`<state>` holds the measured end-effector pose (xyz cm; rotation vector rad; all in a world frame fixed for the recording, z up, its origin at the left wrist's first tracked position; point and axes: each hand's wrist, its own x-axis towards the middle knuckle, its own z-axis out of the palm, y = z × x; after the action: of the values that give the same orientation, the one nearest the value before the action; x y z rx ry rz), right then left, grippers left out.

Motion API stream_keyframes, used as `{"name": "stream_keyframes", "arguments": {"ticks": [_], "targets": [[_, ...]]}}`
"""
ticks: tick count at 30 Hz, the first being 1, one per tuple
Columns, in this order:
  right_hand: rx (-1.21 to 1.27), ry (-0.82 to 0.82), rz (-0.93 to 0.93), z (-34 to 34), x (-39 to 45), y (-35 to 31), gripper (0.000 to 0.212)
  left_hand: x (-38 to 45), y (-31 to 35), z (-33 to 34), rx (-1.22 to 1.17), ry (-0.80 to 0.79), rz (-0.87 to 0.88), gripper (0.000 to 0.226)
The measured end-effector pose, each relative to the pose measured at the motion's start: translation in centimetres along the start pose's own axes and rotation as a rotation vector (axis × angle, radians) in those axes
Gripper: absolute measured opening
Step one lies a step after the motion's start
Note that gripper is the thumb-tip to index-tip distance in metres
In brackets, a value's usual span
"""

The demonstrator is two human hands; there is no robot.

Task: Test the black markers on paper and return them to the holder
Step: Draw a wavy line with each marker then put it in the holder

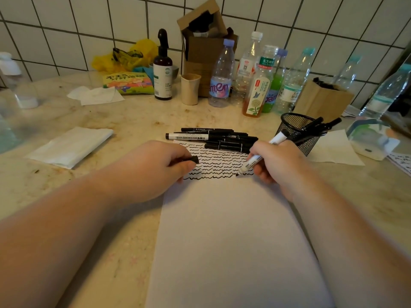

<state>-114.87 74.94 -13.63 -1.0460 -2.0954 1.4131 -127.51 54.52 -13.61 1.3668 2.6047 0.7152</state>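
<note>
While the right hand (274, 161) holds a white-barrelled marker (259, 156) in a clenched grip, its tip rests on the sheet of paper (226, 230) at the end of the lowest row of black squiggles (219, 163). The left hand (153, 167) lies on the paper's left edge, its grip closed around a black cap (193, 160). Just beyond the paper's far edge, a pile of markers (222, 138) lies on the counter (124, 121). To their right stands the black mesh holder (295, 127), with a few markers (320, 125) leaning inside it. Plastic bottles (255, 78) crowd the tiled wall behind.
</note>
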Motion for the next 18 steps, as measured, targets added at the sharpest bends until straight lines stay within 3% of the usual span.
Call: {"name": "stream_keyframes", "arguments": {"ticks": [18], "targets": [[0.004, -0.040, 0.007, 0.30, 0.52, 0.49, 0.021, 0.11, -0.26, 0.18, -0.016, -0.031, -0.002, 0.024]]}}
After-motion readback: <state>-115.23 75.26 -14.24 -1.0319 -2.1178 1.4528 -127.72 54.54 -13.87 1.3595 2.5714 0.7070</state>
